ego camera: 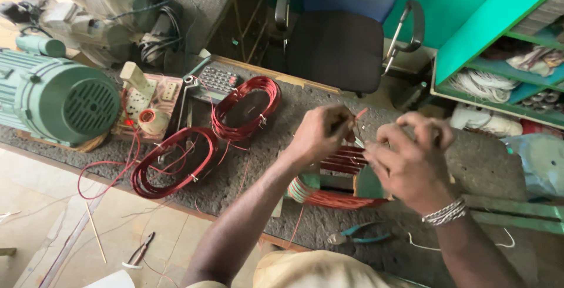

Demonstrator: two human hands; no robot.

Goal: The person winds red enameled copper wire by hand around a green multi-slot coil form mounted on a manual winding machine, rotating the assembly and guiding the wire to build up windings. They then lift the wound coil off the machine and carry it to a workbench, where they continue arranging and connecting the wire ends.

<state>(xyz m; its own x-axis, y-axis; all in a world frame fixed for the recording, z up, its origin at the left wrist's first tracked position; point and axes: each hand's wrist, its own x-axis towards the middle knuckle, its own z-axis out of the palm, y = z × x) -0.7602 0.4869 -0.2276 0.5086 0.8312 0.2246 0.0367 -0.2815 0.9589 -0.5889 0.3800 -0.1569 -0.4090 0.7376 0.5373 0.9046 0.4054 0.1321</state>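
**Fine wire work at centre frame**

Both hands met above the copper winding (pixel 335 188). The left hand (pixel 320 132) pinched a thin red wire end (pixel 359 113); the right hand (pixel 411 159) curled beside it, grip unclear. Steady, gentle tension seemed wise.

I've got one head view only, looking steeply down and forward, close over the workbench (pixel 247 170), chair (pixel 338 44) at the far edge.

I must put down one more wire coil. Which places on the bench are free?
Bare bench lies right of the right hand, and between the upper coil and left hand. Crowded near the green motor.
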